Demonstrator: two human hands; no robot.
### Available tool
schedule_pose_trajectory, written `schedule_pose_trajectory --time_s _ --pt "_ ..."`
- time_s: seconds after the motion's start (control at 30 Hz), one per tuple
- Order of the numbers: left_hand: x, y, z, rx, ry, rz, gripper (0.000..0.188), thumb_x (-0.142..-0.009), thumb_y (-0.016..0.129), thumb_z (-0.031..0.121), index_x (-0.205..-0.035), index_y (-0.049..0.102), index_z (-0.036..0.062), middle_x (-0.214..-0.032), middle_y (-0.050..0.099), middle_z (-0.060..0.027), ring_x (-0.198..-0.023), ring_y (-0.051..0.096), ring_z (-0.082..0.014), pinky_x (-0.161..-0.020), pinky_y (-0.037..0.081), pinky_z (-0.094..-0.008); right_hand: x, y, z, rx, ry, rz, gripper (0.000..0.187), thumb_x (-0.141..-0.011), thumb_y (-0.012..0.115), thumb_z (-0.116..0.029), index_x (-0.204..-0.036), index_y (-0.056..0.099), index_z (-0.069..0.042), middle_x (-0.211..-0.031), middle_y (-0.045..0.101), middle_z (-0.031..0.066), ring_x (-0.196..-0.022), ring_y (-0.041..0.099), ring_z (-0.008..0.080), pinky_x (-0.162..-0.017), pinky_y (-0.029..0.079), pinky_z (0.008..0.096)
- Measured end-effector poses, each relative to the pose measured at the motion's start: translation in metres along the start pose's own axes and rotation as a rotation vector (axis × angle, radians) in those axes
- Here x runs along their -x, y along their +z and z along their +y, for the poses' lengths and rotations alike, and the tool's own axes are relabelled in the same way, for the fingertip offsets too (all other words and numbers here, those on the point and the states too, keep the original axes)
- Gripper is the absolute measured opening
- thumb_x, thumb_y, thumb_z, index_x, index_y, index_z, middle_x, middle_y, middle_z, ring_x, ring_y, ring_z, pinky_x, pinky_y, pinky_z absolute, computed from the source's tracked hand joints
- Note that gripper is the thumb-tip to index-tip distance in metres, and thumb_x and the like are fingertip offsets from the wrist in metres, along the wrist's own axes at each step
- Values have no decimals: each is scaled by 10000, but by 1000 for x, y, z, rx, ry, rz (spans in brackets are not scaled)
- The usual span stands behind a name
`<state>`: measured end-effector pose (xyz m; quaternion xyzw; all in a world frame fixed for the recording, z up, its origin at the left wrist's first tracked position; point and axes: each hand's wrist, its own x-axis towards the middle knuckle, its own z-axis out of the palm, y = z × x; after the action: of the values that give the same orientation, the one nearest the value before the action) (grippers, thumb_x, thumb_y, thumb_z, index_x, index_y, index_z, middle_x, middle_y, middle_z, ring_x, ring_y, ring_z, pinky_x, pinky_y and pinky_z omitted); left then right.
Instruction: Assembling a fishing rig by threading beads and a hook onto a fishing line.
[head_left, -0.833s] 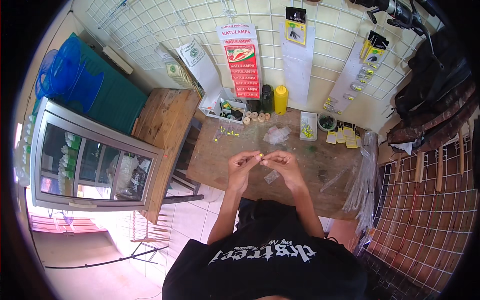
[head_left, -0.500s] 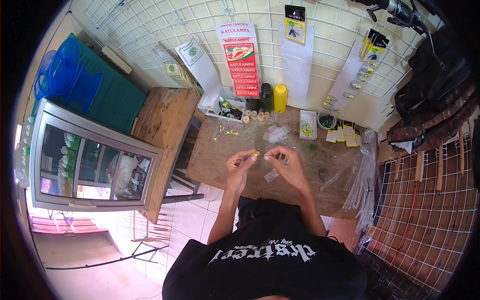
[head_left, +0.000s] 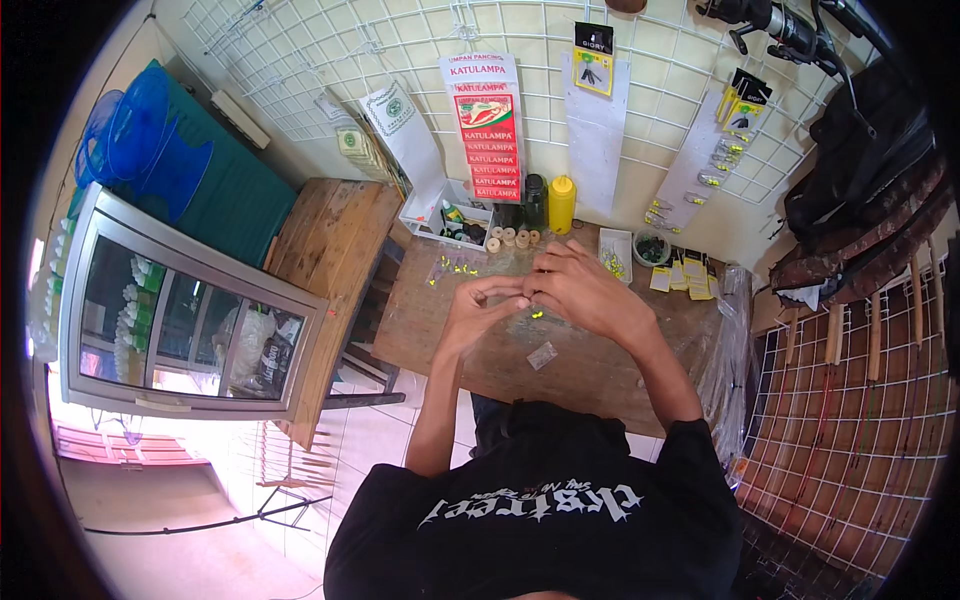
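Observation:
My left hand (head_left: 480, 308) and my right hand (head_left: 585, 288) meet over the wooden table, fingertips pinched together. A small fishing jig hook with a bright yellow head (head_left: 537, 315) shows just below the joined fingertips; the left fingers seem to grip it. Whatever the right fingers pinch is hidden behind them. More yellow-headed jig hooks (head_left: 458, 267) lie in a loose group left of the hands. Nearer to me, a small clear plastic packet (head_left: 541, 355) lies on the table (head_left: 480, 365).
Along the back stand a white tray (head_left: 425, 220), wooden spools (head_left: 508, 238), a yellow bottle (head_left: 561, 205), a white box of jig hooks (head_left: 615, 250) and a round tub (head_left: 652, 247). Yellow cards (head_left: 685, 275) and long plastic sleeves (head_left: 735, 340) lie right. A glass cabinet (head_left: 190, 315) stands left.
My right hand has turned over and come across to the left hand, its back now showing. The yellow jig head has shifted slightly right and down. The plastic bags behind are now covered.

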<state>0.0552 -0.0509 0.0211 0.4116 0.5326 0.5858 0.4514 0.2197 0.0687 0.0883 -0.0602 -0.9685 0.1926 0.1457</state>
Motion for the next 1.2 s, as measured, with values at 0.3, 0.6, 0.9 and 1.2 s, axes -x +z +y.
schedule_pose_trajectory --time_s 0.3,0.6,0.9,1.2 --pt "-7 -9 3 -7 -18 -36 276 -716 745 -36 -981 668 -26 -908 698 -95 -827 648 -117 -740 495 -227 -4 6 6 -60 -80 116 107 -813 630 -163 -859 636 -67 -861 558 69 -928 534 251 -879 396 370" --pt "-8 -16 3 -57 -33 -65 265 -700 753 -43 -952 671 -28 -881 700 -94 -795 653 -110 -709 502 -227 -5 9 6 -81 -104 127 90 -812 631 -148 -865 632 -75 -868 559 65 -925 531 249 -877 396 375" --pt "2 -9 -17 457 -3 114 418 -802 677 -32 -1199 548 -35 -900 683 -115 -844 646 -122 -746 496 -217 5 45 -5 -477 236 841 129 -773 702 -79 -894 669 -49 -906 620 59 -859 547 180 -797 422 313" --pt "2 12 -29 677 14 245 463 -838 660 5 -1268 493 -26 -949 665 -105 -908 601 -97 -737 447 -199 36 115 -29 -1719 541 509 373 -954 522 -235 -1257 544 -18 -1172 621 75 -894 538 76 -813 437 247"
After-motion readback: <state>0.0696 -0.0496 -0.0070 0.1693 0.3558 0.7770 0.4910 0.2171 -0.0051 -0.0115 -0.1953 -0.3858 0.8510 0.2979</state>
